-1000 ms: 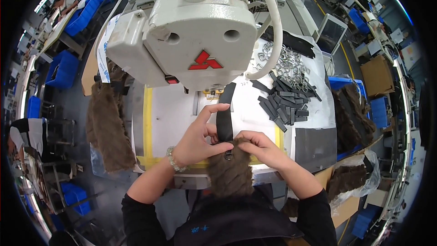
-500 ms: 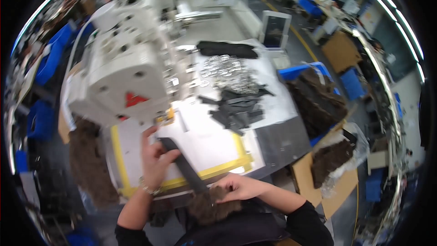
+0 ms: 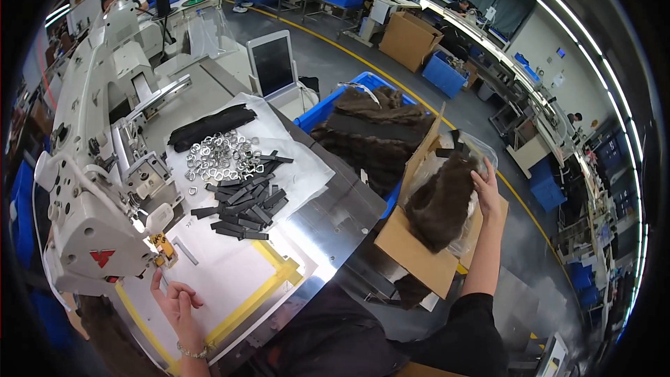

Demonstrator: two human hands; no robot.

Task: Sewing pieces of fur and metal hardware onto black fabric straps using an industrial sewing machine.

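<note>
My right hand (image 3: pixel 490 192) is at the right edge of a brown fur piece (image 3: pixel 440 202), fingers closed on that edge. The fur lies on clear plastic (image 3: pixel 464 241) over an open cardboard box (image 3: pixel 419 258), and a short black strap (image 3: pixel 455 142) shows at its top. My left hand (image 3: pixel 178 302) rests over the white work surface (image 3: pixel 241 276), index finger stretched out and the others loosely bent, holding nothing visible. Just beyond its fingertips is the yellow-marked foot (image 3: pixel 163 250) of a white sewing machine (image 3: pixel 91 230).
Metal D-shaped rings (image 3: pixel 220 157) and black strap pieces (image 3: pixel 244 206) are heaped on white sheeting, beside a rolled black cloth (image 3: pixel 213 126). A blue bin (image 3: pixel 317 115) of brown fur stands right of the table's metal edge (image 3: pixel 349 237). A small screen (image 3: pixel 271 63) stands behind.
My right hand has gone from the table's front edge to the box at the right. My left hand no longer touches the black strap. The view has turned right.
</note>
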